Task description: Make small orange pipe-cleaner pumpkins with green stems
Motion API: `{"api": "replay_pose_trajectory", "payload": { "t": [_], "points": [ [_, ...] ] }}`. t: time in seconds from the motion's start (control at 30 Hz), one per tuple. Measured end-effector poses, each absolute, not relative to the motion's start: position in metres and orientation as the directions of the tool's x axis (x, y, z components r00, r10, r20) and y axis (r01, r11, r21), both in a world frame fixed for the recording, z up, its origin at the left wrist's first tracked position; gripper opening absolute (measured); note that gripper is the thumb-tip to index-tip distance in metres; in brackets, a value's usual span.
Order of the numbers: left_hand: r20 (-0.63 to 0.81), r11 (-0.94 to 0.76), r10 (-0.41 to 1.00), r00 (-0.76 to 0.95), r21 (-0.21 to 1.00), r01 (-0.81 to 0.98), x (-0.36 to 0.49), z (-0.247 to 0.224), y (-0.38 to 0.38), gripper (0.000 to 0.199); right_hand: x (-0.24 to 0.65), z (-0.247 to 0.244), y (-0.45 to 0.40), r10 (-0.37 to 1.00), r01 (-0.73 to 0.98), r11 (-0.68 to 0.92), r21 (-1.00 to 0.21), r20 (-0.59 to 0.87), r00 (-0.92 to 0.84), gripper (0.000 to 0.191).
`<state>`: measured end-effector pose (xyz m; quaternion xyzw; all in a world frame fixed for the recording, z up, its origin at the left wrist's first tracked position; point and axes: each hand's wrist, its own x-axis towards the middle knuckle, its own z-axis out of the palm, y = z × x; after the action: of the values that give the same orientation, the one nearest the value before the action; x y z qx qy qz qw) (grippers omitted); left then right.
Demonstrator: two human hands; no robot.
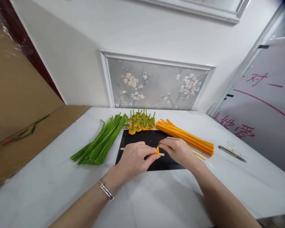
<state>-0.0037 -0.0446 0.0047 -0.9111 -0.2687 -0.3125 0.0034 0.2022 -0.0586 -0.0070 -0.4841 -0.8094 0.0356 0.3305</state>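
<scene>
Over a black mat point(142, 136) on the white table, my left hand point(134, 159) grips a thin pale wooden stick point(122, 148) that lies across the mat. My right hand point(177, 150) pinches an orange pipe cleaner point(157, 150) bent up against the stick's right end. The two hands meet at that point. The far part of the stick is hidden under my left palm.
A bundle of green pipe cleaners point(102, 141) lies left of the mat, a bundle of orange ones point(185, 135) right of it. Several small orange flowers with green stems point(140, 122) stand behind the mat. Scissors point(231, 153) lie at the far right. A cardboard sheet point(26, 142) borders the left.
</scene>
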Motion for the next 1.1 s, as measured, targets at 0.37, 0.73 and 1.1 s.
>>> {"api": "replay_pose_trajectory", "payload": {
  "t": [0.37,0.73,1.1],
  "points": [
    [0.661,-0.84,0.505,0.555,0.228,0.492,-0.007,-0.001,-0.036,0.012,0.202,-0.011,-0.061,0.816,0.763,0.559,-0.324,0.38,-0.436,0.023],
    [0.606,-0.779,0.6,0.521,0.297,0.552,-0.007,0.002,-0.037,0.012,0.197,-0.01,-0.068,0.776,0.724,0.63,-0.283,0.282,-0.564,0.035],
    [0.542,-0.747,0.636,0.55,0.254,0.614,-0.012,0.002,-0.03,0.015,0.198,0.007,-0.08,0.708,0.675,0.698,-0.239,0.37,-0.601,0.03]
  ]
}}
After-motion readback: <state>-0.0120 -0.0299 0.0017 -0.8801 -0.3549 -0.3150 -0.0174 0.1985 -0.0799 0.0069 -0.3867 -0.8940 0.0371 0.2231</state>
